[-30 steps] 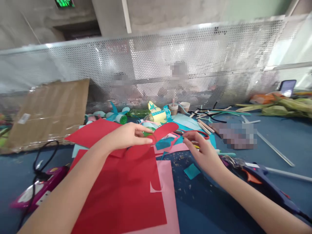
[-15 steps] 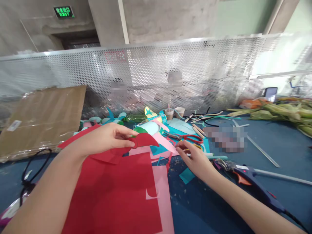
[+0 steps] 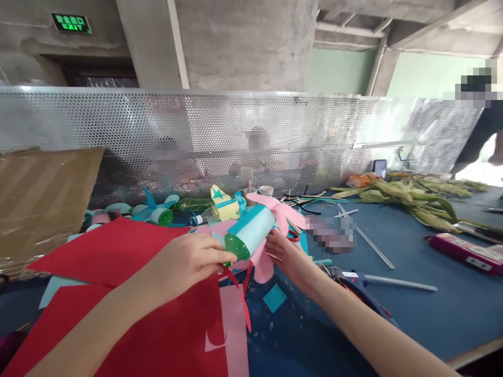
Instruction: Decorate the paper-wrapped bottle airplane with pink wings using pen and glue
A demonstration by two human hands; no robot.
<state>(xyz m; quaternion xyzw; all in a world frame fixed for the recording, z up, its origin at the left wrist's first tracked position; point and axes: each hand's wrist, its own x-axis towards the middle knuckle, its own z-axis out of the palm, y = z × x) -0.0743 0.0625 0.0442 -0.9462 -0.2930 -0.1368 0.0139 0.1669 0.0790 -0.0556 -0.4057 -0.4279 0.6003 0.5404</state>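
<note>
Bottle (image 3: 251, 233) now raised: left hand (image 3: 196, 257) pinching green base (image 3: 237, 247), right hand (image 3: 290, 256) fingers curled near far end, hold unclear. Blue wrap (image 3: 262, 224), pink fins (image 3: 288, 212) apparently on; can't tell what's left.

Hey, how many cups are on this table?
2: a left cup and a right cup, side by side near the mesh panel, beyond the blue-wrapped bottle. Others may be hidden.

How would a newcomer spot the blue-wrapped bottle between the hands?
On the blue table, find the big red sheets. To their right, between the left hand and right hand, is the blue-wrapped bottle. Pink paper flaring at its far end sets it apart from the wrapped bottles behind.
</note>
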